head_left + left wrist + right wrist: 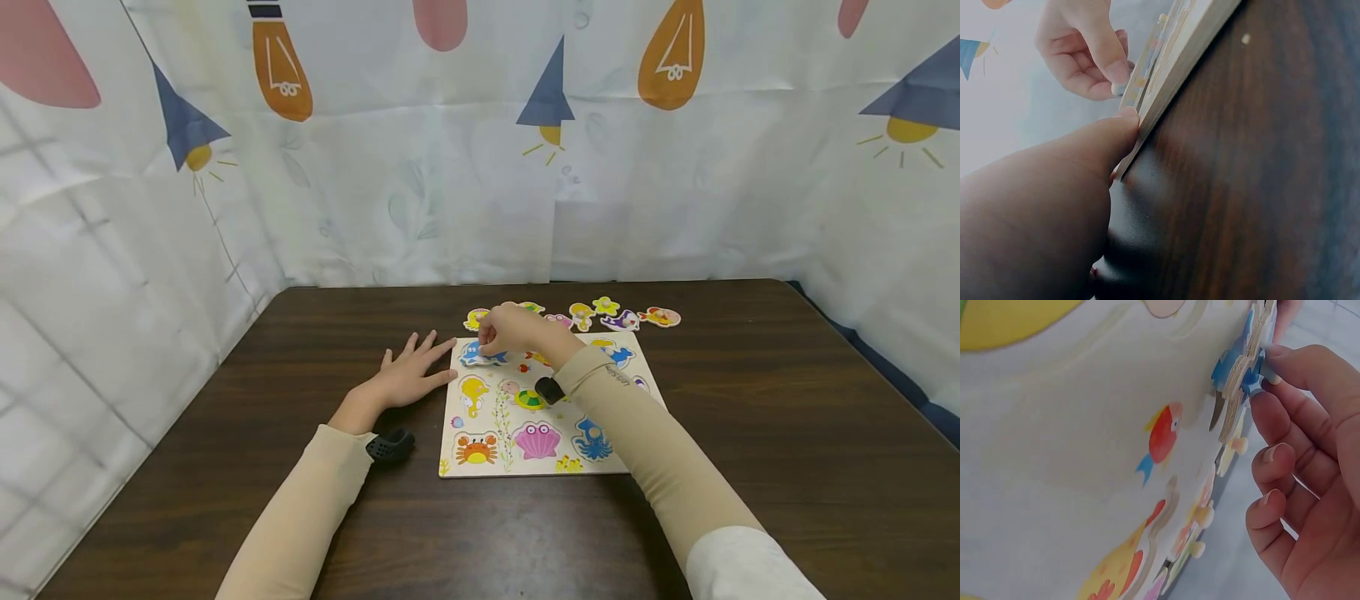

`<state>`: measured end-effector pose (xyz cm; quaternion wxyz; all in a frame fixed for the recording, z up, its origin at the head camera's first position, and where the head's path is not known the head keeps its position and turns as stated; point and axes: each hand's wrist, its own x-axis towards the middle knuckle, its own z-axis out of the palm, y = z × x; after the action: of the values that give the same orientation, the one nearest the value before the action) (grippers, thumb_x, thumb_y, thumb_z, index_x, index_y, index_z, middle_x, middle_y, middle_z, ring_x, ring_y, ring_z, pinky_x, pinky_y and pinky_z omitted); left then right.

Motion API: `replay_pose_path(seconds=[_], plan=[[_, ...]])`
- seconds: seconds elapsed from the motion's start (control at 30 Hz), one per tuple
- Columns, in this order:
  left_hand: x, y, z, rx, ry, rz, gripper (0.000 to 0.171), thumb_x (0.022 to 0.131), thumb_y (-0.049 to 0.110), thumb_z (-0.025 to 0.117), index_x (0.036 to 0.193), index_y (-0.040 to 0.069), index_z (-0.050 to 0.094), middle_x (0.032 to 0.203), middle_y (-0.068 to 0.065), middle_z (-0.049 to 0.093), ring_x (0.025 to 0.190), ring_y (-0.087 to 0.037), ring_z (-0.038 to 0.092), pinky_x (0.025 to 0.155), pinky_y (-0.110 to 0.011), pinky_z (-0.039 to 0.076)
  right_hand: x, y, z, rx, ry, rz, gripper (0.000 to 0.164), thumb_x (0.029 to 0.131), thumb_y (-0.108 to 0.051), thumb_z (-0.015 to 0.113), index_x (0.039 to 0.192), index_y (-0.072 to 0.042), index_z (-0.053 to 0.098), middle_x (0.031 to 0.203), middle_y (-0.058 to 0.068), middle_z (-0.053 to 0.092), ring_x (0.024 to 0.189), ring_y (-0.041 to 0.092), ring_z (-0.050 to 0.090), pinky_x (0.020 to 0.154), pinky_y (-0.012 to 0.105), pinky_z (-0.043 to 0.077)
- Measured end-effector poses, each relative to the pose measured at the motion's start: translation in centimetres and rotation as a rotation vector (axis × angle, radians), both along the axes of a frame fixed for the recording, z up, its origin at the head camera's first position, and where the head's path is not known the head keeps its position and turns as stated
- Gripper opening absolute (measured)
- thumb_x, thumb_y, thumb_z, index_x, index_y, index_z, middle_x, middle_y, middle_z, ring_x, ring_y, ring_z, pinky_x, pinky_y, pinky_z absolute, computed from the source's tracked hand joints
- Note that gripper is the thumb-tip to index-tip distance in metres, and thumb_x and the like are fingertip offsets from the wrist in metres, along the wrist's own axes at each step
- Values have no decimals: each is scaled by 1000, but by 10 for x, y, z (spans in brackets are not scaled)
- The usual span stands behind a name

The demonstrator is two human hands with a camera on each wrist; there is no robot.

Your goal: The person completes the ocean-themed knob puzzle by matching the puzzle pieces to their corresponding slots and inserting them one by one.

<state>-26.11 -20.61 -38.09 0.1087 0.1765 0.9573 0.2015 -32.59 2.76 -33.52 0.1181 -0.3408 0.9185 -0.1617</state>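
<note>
- The right hand (512,330) is pinching a blue fish piece (480,354) by its peg at the board's 11 o'clock corner, thumb and forefinger curled round it, the piece tilting partly out of its recess.
- The left hand (408,377) is lying flat on the table (750,417), fingers spread, its tips touching the puzzle board (495,462) at its 9 o'clock edge.
- Loose pieces (622,319) are lying in a row beyond the board at 12 o'clock.

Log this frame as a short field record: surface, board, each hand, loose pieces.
surface: dark wooden table
board: sea-animal puzzle board, flat on the table
right hand: pinches a blue piece at the board's far left corner, one edge lifted
left hand: flat on the table, fingers spread, thumb against the board's left edge
loose pieces: a row on the table beyond the board
</note>
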Motion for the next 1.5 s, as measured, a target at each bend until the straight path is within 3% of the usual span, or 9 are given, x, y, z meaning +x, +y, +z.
replay_pose_path(seconds=[0.37,0.57,0.8,1.33,1.5], plan=[[-2,0,-2,-6,5,1,74,105,56,48,166,21,23,170,-18,7,154,-46,-5,111,-77,-4,0,-7,-2,47,23,-37,13,97,-27,75,98,-14,75,93,-2,67,91,18,55,77,28,49],[-1,0,-1,-6,4,0,74,105,55,48,166,21,23,170,-18,6,154,-46,-5,111,-77,-5,0,-10,-4,38,2,-52,13,97,-27,75,99,-14,75,94,-3,68,85,16,59,75,28,49],[0,1,0,-5,6,2,73,105,54,49,166,21,23,170,-18,7,154,-47,-5,111,-77,-4,0,-10,-6,33,-17,-72,14,97,-27,74,102,-13,75,96,-2,68,92,17,56,77,28,49],[0,1,1,-1,13,2,73,106,54,49,166,21,25,170,-19,7,154,-47,-4,111,-78,-4,2,-13,-2,44,-32,-65,14,98,-25,74,102,-12,74,96,1,66,83,16,57,75,28,49],[0,1,-1,-9,15,7,72,105,54,49,166,21,25,170,-19,8,154,-47,-3,111,-78,-3,3,-10,-1,39,-23,-70,17,99,-28,73,106,-13,75,105,2,67,92,17,59,83,30,51]])
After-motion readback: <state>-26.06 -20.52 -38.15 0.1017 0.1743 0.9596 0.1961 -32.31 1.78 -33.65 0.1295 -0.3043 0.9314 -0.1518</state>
